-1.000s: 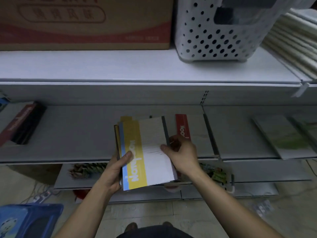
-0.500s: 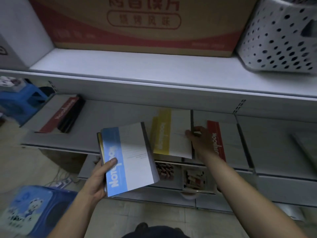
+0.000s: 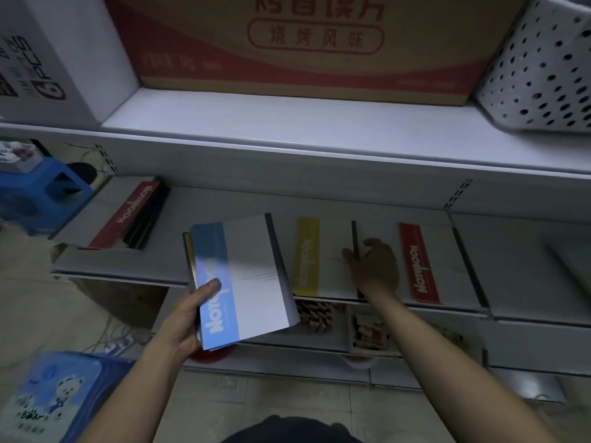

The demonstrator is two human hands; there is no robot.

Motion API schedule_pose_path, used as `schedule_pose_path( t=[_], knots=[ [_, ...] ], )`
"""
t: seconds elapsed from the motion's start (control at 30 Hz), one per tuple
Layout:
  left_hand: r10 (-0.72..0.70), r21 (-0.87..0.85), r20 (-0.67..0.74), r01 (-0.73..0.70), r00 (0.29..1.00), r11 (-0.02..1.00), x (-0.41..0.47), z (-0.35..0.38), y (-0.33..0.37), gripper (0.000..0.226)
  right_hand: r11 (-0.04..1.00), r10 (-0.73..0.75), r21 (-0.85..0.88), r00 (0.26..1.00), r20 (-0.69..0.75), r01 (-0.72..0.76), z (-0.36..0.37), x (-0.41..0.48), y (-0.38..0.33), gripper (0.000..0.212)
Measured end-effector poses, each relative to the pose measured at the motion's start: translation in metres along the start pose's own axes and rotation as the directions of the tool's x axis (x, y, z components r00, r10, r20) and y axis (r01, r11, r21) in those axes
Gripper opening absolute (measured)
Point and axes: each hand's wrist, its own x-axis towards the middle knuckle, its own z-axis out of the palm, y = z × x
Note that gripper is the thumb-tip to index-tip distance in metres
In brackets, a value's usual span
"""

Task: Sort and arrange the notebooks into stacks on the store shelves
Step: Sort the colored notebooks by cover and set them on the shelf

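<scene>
My left hand (image 3: 188,314) grips a small stack of notebooks in front of the middle shelf, thumb on the top blue-striped notebook (image 3: 252,282). A yellow-striped notebook (image 3: 323,260) lies flat on the middle shelf (image 3: 224,206). My right hand (image 3: 374,266) rests on its right edge with fingers loosely spread. A red-striped notebook (image 3: 428,263) lies just right of that hand. At the shelf's left end sits a stack with a red-striped notebook on top (image 3: 128,215).
A red and brown carton (image 3: 303,49) and a white perforated basket (image 3: 543,68) stand on the top shelf (image 3: 287,123). A white box (image 3: 48,59) is at top left. A blue stool (image 3: 41,190) and a blue bear-print box (image 3: 48,401) stand at the left. Lower shelves hold small packets (image 3: 367,330).
My right hand took the yellow-striped notebook off the held stack and laid it on the shelf. The blue-striped notebook now tops the stack in my left hand. The view turned left.
</scene>
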Motion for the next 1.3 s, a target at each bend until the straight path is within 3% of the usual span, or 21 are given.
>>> schedule_pose_path(
  t=[0.1,0.17,0.2,0.27,0.33,0.5,0.63,0.73,0.83,1.03,1.13,1.3],
  knots=[
    [0.005,0.020,0.038,-0.005,0.999,1.000,0.007,0.000,0.002,0.076,0.975,-0.123,0.183,0.992,-0.012,0.123,0.000,-0.025,-0.017,0.025],
    [-0.007,0.053,0.084,0.003,0.996,0.999,0.009,0.000,0.004,0.106,0.932,-0.200,0.325,0.974,0.103,0.157,0.002,-0.053,-0.040,0.012],
    [-0.013,0.061,0.107,0.006,0.994,0.998,0.010,0.001,0.004,0.111,0.912,-0.245,0.374,0.955,0.170,0.168,0.005,-0.067,-0.050,0.012],
    [-0.025,0.069,0.137,0.015,0.990,0.997,0.010,0.003,0.006,0.109,0.897,-0.299,0.401,0.925,0.235,0.188,0.014,-0.089,-0.065,0.027],
    [-0.024,0.061,0.147,0.015,0.989,0.998,0.008,0.005,0.011,0.107,0.903,-0.279,0.388,0.939,0.204,0.184,0.020,-0.100,-0.075,0.035],
    [0.058,-0.015,0.134,-0.056,0.989,0.998,-0.003,-0.005,0.022,0.111,0.910,-0.269,0.368,0.949,0.167,0.193,0.027,-0.105,-0.089,0.022],
    [0.066,-0.101,0.087,-0.057,0.994,0.993,-0.008,-0.035,0.020,0.115,0.892,-0.299,0.415,0.922,0.246,0.178,0.039,-0.111,-0.100,0.014],
    [0.088,-0.130,0.095,-0.076,0.992,0.989,-0.013,-0.053,0.019,0.094,0.866,-0.291,0.489,0.901,0.322,0.105,0.041,-0.112,-0.105,0.009],
    [0.088,-0.141,0.063,-0.079,0.994,0.987,-0.017,-0.069,0.020,0.041,0.844,-0.318,0.528,0.880,0.353,0.094,0.042,-0.104,-0.112,0.013],
    [0.098,-0.189,-0.121,-0.120,0.988,0.975,-0.039,-0.122,0.014,0.040,0.792,-0.174,0.608,0.933,0.316,-0.058,0.058,-0.051,-0.124,0.022],
    [0.080,-0.245,-0.192,-0.126,0.978,0.961,-0.046,-0.149,0.017,0.034,0.876,-0.181,0.482,0.924,0.338,-0.004,0.083,-0.033,-0.131,0.028],
    [0.078,-0.226,-0.151,-0.111,0.986,0.968,-0.040,-0.165,0.044,0.041,0.963,-0.181,0.242,0.951,0.252,0.120,0.124,-0.035,-0.141,0.036]
  ],
)
